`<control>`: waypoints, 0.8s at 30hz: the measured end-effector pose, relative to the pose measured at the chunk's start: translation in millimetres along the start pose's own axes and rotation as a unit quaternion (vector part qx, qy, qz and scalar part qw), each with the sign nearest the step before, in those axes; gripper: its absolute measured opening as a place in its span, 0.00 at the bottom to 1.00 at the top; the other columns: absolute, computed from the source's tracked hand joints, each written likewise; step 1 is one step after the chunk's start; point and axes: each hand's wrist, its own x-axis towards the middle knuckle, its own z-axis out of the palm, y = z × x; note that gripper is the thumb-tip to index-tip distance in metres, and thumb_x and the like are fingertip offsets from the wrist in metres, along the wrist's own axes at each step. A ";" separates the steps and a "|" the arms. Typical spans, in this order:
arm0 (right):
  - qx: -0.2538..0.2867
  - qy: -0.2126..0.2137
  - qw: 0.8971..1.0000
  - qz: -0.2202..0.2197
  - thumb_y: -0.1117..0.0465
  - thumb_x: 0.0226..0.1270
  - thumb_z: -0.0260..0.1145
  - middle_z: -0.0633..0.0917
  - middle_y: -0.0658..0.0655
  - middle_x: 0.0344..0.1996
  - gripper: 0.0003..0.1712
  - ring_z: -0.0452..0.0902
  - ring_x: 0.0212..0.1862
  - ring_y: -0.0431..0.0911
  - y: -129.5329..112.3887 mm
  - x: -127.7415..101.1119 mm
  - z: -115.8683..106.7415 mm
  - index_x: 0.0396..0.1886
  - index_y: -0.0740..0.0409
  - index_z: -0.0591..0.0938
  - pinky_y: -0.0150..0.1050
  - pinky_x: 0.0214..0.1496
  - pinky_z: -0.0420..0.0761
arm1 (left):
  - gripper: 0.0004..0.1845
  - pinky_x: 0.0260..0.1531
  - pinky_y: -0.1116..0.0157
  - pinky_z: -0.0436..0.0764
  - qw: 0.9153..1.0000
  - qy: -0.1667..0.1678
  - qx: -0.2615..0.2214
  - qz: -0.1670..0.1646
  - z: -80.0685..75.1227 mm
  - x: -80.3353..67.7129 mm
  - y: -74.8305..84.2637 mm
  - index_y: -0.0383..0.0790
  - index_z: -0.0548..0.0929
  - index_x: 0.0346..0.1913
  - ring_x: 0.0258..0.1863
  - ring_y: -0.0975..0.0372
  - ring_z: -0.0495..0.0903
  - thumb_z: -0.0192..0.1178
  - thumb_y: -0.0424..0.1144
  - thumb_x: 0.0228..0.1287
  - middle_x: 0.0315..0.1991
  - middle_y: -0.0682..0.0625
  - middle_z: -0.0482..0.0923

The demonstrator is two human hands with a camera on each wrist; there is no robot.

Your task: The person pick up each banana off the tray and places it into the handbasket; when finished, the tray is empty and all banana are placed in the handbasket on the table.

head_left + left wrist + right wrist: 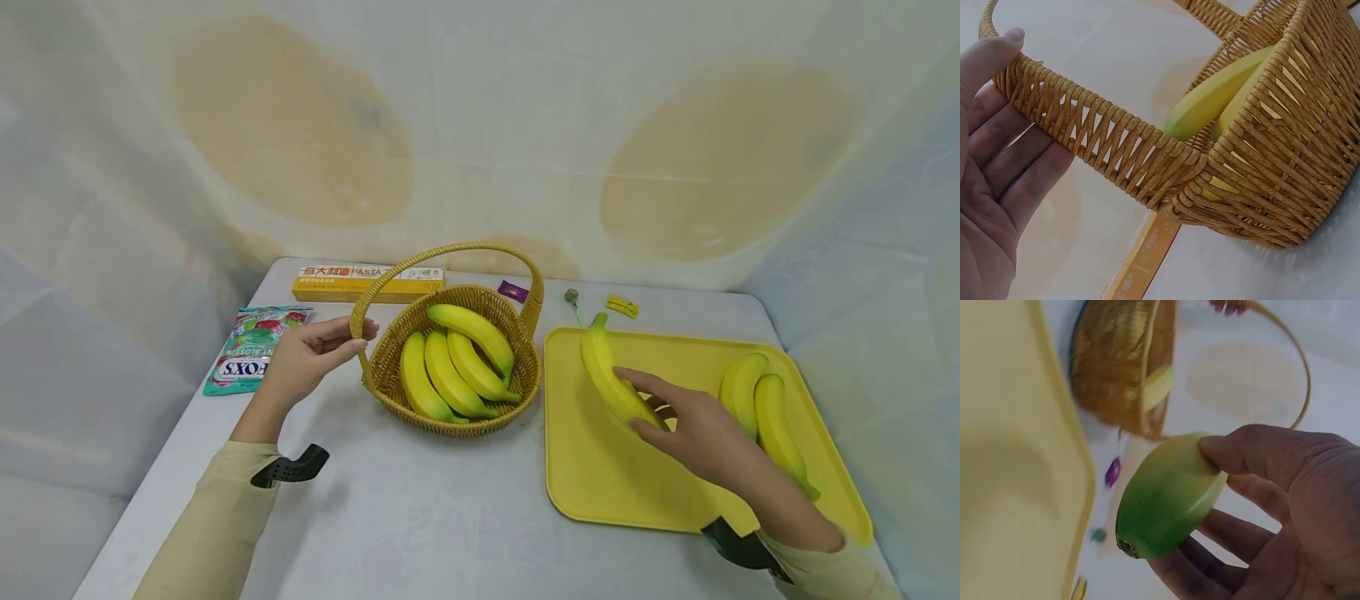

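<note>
A wicker basket [382, 400] with a tall arched handle holds several bananas [450, 383]. At the handle's left side, my left hand [307, 358] grips it between thumb and fingers; the left wrist view shows the thumb over the woven handle [1104, 131] and the fingers behind. My right hand [697, 425] pinches one banana [611, 375] by its lower end, raised over the left part of a yellow tray [630, 492]. In the right wrist view the banana's green tip [1154, 519] faces the camera. Two more bananas [780, 425] lie on the tray's right side, partly behind my right forearm.
A pasta box [330, 287] lies behind the basket. At the left table edge is a teal candy bag [251, 350]. A purple wrapped candy [513, 291], a small green flower-like item [572, 297] and a yellow packet [622, 306] sit along the back. Fabric walls surround the table.
</note>
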 end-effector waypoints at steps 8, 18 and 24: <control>0.047 -0.058 0.996 -0.055 0.58 0.70 0.71 0.82 0.47 0.61 0.33 0.80 0.49 0.38 -24.4 15.5 11.7 0.73 0.42 0.74 0.41 0.49 0.84 | 0.18 0.52 0.70 0.83 1.000 0.009 0.005 -0.016 0.4 0.4 0.2 0.36 0.86 0.57 0.50 0.64 0.87 0.68 0.39 0.69 0.50 0.50 0.88; 0.061 -0.112 0.985 -0.116 0.61 0.69 0.69 0.81 0.44 0.37 0.34 0.74 0.37 0.39 -54.6 66.9 42.1 0.73 0.41 0.74 0.34 0.37 0.78 | 0.17 0.52 0.70 0.83 1.000 0.008 0.007 -0.012 0.6 0.6 0.1 0.35 0.86 0.57 0.50 0.64 0.87 0.68 0.39 0.69 0.50 0.47 0.88; 0.058 -0.155 0.977 -0.134 0.56 0.72 0.67 0.70 0.47 0.23 0.33 0.60 0.21 0.36 -72.4 110.1 65.3 0.75 0.42 0.72 0.33 0.28 0.69 | 0.18 0.52 0.70 0.82 1.000 0.011 0.011 -0.024 0.7 0.3 0.8 0.37 0.86 0.57 0.50 0.64 0.87 0.68 0.42 0.69 0.51 0.48 0.88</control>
